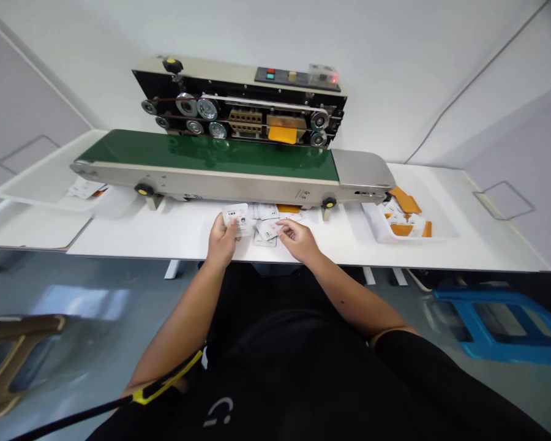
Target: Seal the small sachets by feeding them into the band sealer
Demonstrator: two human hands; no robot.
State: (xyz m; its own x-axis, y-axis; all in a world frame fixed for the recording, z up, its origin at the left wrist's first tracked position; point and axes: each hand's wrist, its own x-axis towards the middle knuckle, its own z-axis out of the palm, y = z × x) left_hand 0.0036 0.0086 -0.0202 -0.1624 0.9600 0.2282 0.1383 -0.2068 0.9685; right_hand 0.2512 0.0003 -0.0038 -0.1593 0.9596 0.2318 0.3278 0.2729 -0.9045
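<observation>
My left hand is closed round the edge of a white printed packet, held up above the table's front part. My right hand pinches the edge of another white packet with thumb and fingertips, low over the table. Several more white packets lie beneath and behind the hands, and an orange packet is among them. Just beyond stands a sealing machine with a green conveyor belt; an orange packet sits in its sealing slot.
On the right, a clear bin holds several white and orange packets. A larger white tray with packets is at the left end of the belt. The metal belt frame overhangs the white table. A blue stool stands at lower right.
</observation>
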